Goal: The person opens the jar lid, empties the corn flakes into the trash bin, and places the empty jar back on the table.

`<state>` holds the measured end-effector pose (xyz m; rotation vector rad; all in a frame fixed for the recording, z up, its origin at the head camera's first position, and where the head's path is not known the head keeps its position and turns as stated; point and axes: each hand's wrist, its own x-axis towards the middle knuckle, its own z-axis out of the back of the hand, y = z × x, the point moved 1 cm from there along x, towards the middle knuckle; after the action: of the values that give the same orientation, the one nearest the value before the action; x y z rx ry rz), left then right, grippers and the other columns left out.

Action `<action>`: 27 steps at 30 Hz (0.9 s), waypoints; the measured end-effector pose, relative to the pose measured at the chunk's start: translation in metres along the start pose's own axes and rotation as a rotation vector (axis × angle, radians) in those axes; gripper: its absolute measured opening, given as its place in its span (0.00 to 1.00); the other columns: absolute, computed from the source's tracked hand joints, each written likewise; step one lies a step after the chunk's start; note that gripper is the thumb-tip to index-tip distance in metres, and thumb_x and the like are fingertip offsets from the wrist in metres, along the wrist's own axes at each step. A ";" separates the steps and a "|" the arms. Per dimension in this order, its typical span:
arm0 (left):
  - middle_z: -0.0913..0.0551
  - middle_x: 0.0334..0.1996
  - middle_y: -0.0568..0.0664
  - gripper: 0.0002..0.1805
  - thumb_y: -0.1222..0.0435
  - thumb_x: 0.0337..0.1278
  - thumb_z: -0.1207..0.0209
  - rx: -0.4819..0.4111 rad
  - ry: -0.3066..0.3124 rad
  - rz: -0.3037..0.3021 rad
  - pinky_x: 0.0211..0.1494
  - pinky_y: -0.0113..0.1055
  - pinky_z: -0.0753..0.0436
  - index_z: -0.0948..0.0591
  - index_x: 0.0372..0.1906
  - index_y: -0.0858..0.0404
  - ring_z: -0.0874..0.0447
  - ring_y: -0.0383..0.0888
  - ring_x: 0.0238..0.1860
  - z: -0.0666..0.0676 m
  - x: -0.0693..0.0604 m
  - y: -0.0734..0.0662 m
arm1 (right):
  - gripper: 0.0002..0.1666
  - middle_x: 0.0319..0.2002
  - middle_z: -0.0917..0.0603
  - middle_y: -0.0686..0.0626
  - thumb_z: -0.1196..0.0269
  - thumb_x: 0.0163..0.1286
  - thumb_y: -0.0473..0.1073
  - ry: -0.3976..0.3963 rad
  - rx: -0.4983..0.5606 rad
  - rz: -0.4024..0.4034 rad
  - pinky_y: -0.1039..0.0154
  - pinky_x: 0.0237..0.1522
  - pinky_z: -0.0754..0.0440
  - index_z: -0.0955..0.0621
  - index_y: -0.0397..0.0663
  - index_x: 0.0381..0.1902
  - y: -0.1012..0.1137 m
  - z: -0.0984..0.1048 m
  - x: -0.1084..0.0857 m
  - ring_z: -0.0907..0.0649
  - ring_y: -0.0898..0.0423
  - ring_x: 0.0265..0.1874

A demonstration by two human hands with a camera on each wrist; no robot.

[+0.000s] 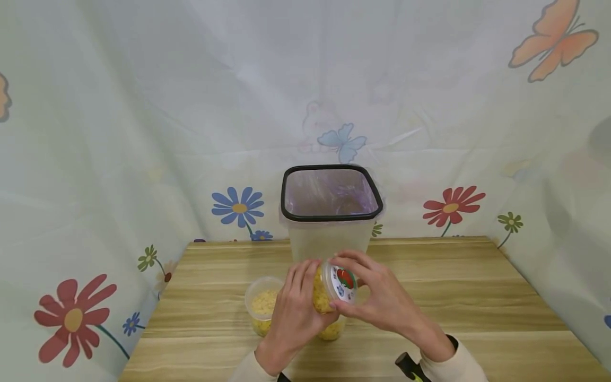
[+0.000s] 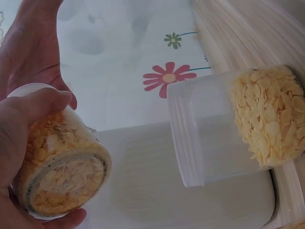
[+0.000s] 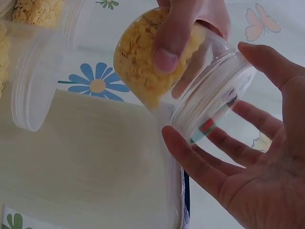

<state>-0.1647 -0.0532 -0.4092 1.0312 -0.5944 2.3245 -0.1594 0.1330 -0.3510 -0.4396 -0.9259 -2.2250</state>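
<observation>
A clear plastic jar (image 1: 322,291) of yellow flakes is tilted above the table, its base visible in the left wrist view. My left hand (image 1: 298,305) grips the jar's body with the thumb across its side. The fingers and thumb of my right hand (image 1: 377,294) are around the rim of its lid (image 3: 217,102), which carries a red and green picture label. Two more clear tubs of flakes stand nearby: an open tub (image 1: 261,296) left of my left hand, and a second tub (image 1: 331,331) below the jar, largely hidden by my hands.
A pale bin (image 1: 329,239) with a black rim and a thin plastic liner stands at the back of the wood-grain table (image 1: 448,297). A curtain (image 1: 238,106) printed with flowers and butterflies surrounds the table. Near my right wrist is a black, yellow-marked object (image 1: 407,365).
</observation>
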 end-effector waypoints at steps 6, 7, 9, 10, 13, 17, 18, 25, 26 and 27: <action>0.22 0.55 0.51 0.53 0.47 0.24 0.21 -0.028 0.012 0.014 0.50 0.37 0.15 0.30 0.64 0.61 0.22 0.46 0.54 0.001 0.000 -0.001 | 0.40 0.63 0.25 0.47 0.23 0.51 0.47 0.042 -0.058 0.115 0.56 0.48 0.15 0.24 0.59 0.64 -0.003 0.005 -0.001 0.18 0.50 0.54; 0.22 0.56 0.51 0.54 0.46 0.25 0.21 -0.033 0.018 0.018 0.50 0.37 0.15 0.30 0.64 0.61 0.23 0.46 0.54 0.002 0.000 -0.001 | 0.41 0.64 0.26 0.47 0.23 0.51 0.47 0.050 -0.061 0.131 0.56 0.48 0.15 0.25 0.60 0.64 -0.004 0.006 -0.002 0.18 0.50 0.55; 0.22 0.56 0.51 0.54 0.45 0.26 0.21 -0.046 0.026 0.025 0.50 0.37 0.15 0.30 0.64 0.62 0.23 0.46 0.54 0.003 0.000 -0.002 | 0.43 0.65 0.27 0.48 0.22 0.50 0.47 0.065 -0.060 0.164 0.55 0.49 0.15 0.25 0.60 0.65 -0.005 0.007 -0.002 0.19 0.50 0.56; 0.23 0.56 0.50 0.53 0.45 0.26 0.21 -0.052 0.031 0.030 0.51 0.37 0.15 0.30 0.64 0.61 0.23 0.45 0.55 0.003 0.000 -0.002 | 0.43 0.66 0.27 0.48 0.22 0.50 0.47 0.071 -0.058 0.181 0.54 0.49 0.15 0.26 0.60 0.65 -0.006 0.008 -0.002 0.19 0.49 0.57; 0.23 0.56 0.50 0.53 0.45 0.27 0.21 -0.068 0.033 0.033 0.50 0.38 0.15 0.30 0.64 0.62 0.23 0.45 0.55 0.004 0.000 -0.003 | 0.45 0.68 0.29 0.49 0.22 0.49 0.47 0.089 -0.052 0.205 0.53 0.51 0.16 0.27 0.61 0.66 -0.006 0.010 -0.003 0.21 0.49 0.60; 0.24 0.56 0.49 0.54 0.45 0.26 0.21 -0.080 0.043 0.044 0.51 0.38 0.15 0.31 0.65 0.61 0.24 0.44 0.55 0.005 0.000 -0.004 | 0.48 0.72 0.35 0.49 0.24 0.53 0.51 0.108 -0.047 0.178 0.51 0.54 0.17 0.32 0.60 0.70 -0.003 0.011 -0.004 0.24 0.48 0.64; 0.24 0.57 0.49 0.54 0.45 0.26 0.21 -0.082 0.047 0.048 0.51 0.37 0.15 0.31 0.65 0.60 0.24 0.44 0.55 0.005 0.000 -0.004 | 0.49 0.73 0.37 0.49 0.24 0.53 0.52 0.106 -0.044 0.158 0.50 0.55 0.17 0.33 0.60 0.71 -0.002 0.012 -0.004 0.25 0.48 0.65; 0.24 0.57 0.49 0.50 0.49 0.31 0.23 -0.086 0.042 0.057 0.50 0.37 0.15 0.30 0.65 0.62 0.24 0.44 0.54 0.007 0.002 -0.007 | 0.48 0.71 0.34 0.51 0.28 0.56 0.58 -0.006 -0.094 -0.008 0.45 0.54 0.19 0.35 0.61 0.73 0.011 0.014 -0.003 0.23 0.46 0.63; 0.24 0.57 0.49 0.50 0.49 0.31 0.23 -0.085 0.043 0.059 0.50 0.37 0.15 0.30 0.65 0.62 0.24 0.44 0.55 0.008 0.002 -0.007 | 0.47 0.70 0.33 0.52 0.29 0.57 0.59 -0.014 -0.105 -0.041 0.48 0.52 0.17 0.35 0.63 0.72 0.014 0.015 -0.003 0.21 0.48 0.60; 0.24 0.57 0.49 0.51 0.49 0.30 0.23 -0.086 0.045 0.060 0.50 0.37 0.15 0.30 0.65 0.62 0.24 0.44 0.55 0.008 0.002 -0.007 | 0.46 0.70 0.32 0.52 0.30 0.58 0.60 -0.017 -0.108 -0.076 0.52 0.49 0.16 0.35 0.64 0.72 0.016 0.015 -0.002 0.20 0.49 0.58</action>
<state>-0.1575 -0.0516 -0.4013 0.9307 -0.7100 2.3454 -0.1458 0.1364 -0.3342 -0.4803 -0.8472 -2.3514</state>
